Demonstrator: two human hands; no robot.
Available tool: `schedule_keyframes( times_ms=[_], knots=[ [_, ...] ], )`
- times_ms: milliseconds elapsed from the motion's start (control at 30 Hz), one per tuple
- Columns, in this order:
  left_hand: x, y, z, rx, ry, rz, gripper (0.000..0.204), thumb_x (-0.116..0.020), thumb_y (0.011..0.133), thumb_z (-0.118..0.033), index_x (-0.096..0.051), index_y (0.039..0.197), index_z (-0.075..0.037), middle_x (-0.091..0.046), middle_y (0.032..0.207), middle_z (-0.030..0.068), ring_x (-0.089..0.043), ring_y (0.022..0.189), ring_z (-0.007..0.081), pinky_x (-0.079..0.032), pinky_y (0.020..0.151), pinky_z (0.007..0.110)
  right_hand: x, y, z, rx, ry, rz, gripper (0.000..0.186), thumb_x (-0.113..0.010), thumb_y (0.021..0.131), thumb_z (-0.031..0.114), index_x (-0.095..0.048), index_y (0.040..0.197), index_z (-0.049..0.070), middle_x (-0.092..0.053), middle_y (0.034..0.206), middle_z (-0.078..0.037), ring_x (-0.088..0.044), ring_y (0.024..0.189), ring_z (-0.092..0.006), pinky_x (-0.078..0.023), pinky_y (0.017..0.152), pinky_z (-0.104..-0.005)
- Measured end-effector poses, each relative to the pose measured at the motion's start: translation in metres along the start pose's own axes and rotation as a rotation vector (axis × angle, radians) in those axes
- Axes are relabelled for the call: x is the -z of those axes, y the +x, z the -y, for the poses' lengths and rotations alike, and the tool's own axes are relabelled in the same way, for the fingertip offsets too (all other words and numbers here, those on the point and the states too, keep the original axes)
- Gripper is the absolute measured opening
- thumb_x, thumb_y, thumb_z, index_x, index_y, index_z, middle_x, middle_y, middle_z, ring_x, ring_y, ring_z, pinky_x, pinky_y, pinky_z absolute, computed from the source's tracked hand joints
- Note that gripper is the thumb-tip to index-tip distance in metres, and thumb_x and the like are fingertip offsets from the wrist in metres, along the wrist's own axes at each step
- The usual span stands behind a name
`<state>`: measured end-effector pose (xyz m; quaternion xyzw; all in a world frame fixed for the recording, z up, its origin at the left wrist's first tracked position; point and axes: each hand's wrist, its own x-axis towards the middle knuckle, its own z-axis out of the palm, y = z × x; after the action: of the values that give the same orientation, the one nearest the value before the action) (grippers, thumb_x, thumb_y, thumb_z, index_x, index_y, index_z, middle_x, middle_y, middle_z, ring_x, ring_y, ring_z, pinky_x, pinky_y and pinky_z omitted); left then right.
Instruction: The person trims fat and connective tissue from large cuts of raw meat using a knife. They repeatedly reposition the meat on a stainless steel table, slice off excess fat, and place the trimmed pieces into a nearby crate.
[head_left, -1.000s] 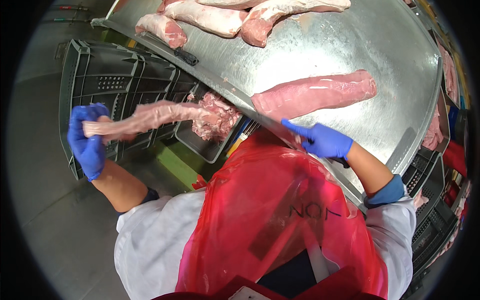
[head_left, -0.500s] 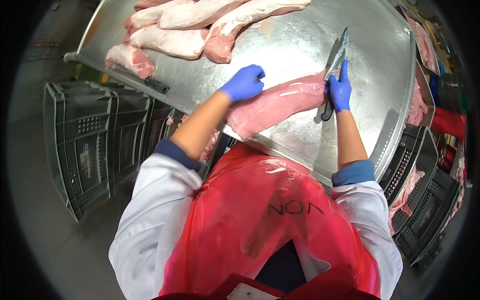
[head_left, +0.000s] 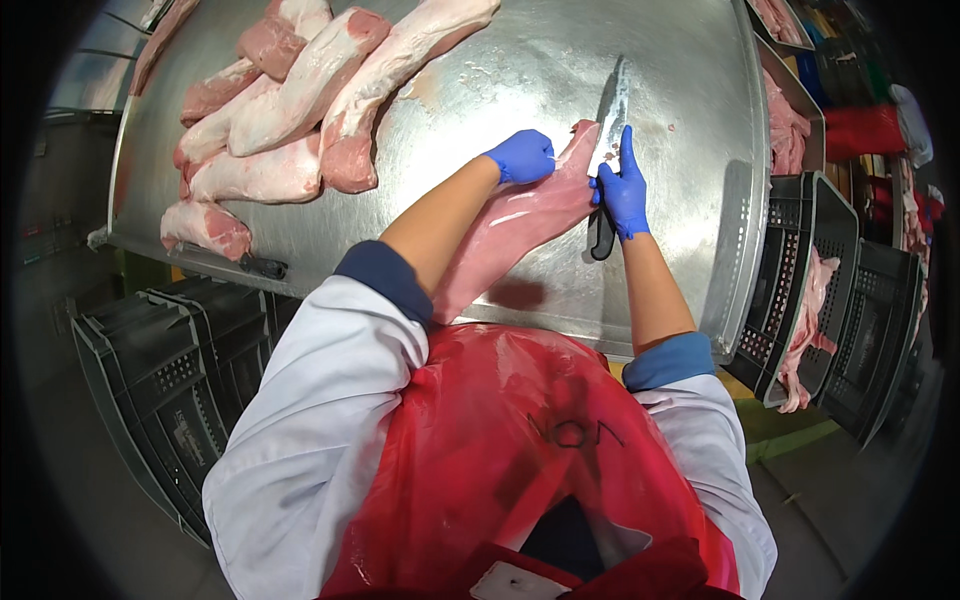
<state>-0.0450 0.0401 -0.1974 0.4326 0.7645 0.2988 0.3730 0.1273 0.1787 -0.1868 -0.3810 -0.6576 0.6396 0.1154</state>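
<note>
A trimmed pork loin (head_left: 525,222), pink with a pale sheen, lies slantwise on the steel table (head_left: 690,215), its near end at the table's front edge. My left hand (head_left: 522,157), in a blue glove, is closed at the loin's upper left edge and appears to pinch its meat. My blue-gloved right hand (head_left: 624,200) grips a knife (head_left: 601,235) by its black handle, index finger stretched along the blade. The blade points away from me beside the loin's narrow, raised far end. What lies inside my left fingers is mostly hidden.
Several untrimmed loins (head_left: 290,110) are heaped at the far left. A second black knife handle (head_left: 264,267) shows by the smallest piece. Dark crates (head_left: 180,370) stand at the lower left. More crates (head_left: 800,290) with meat scraps (head_left: 808,330) line the right side.
The view has shifted, and the loin now lies more steeply, its far end narrowed and lifted. My left hand has come closer to the knife and onto the loin's edge. The right still holds the knife.
</note>
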Motion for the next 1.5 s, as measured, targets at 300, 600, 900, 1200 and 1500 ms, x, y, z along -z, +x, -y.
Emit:
schedule_keyframes(
  times_ms=[300,600,900,1200,1500],
  knots=[
    [-0.013,-0.03,-0.026,-0.1,0.05,-0.276,0.02,-0.059,0.088,-0.02,-0.065,0.087,0.0,-0.067,0.085,0.025,-0.063,0.079,0.0431,-0.051,0.074,0.045,-0.006,-0.034,0.04,0.04,-0.634,0.224,0.072,-0.055,0.091,0.02,-0.029,0.159,0.025,-0.068,0.092,-0.03,-0.071,0.082,-0.0391,-0.055,0.079,-0.0443],
    [-0.021,-0.047,-0.036,-0.083,0.135,-0.33,0.02,-0.058,0.09,-0.019,-0.064,0.088,0.0,-0.066,0.09,0.0255,-0.063,0.086,0.0447,-0.05,0.079,0.05,0.012,-0.081,0.052,-0.095,-0.462,0.426,0.074,-0.054,0.089,0.009,-0.031,0.159,0.02,-0.069,0.083,-0.013,-0.064,0.062,-0.0157,-0.055,0.063,-0.0326],
    [-0.022,-0.063,-0.028,-0.037,0.173,-0.486,0.02,-0.061,0.09,-0.02,-0.064,0.088,-0.001,-0.066,0.087,0.0252,-0.063,0.084,0.0442,-0.051,0.077,0.048,0.025,-0.122,0.073,-0.27,-0.372,0.626,0.076,-0.052,0.09,0.006,-0.026,0.161,0.019,-0.065,0.077,-0.008,-0.059,0.06,-0.0124,-0.052,0.058,-0.0295],
    [0.003,-0.068,-0.022,0.031,-0.258,-0.41,0.016,-0.061,0.093,-0.017,-0.061,0.085,-0.003,-0.062,0.071,0.007,-0.058,0.065,0.0141,-0.048,0.061,0.03,0.0,-0.137,0.066,-0.239,-0.336,0.666,0.077,-0.048,0.09,0.004,-0.022,0.161,0.019,-0.066,0.079,-0.011,-0.061,0.057,-0.0148,-0.053,0.053,-0.0308],
    [0.023,-0.124,-0.067,-0.155,-0.699,-0.421,0.011,-0.062,0.094,-0.013,-0.062,0.089,-0.003,-0.061,0.076,0.0028,-0.058,0.067,0.0109,-0.05,0.064,0.028,-0.033,-0.118,0.061,0.02,-0.462,0.683,0.075,-0.046,0.094,0.008,-0.017,0.162,0.019,-0.063,0.068,-0.013,-0.061,0.054,-0.0174,-0.054,0.056,-0.0331]
  ],
)
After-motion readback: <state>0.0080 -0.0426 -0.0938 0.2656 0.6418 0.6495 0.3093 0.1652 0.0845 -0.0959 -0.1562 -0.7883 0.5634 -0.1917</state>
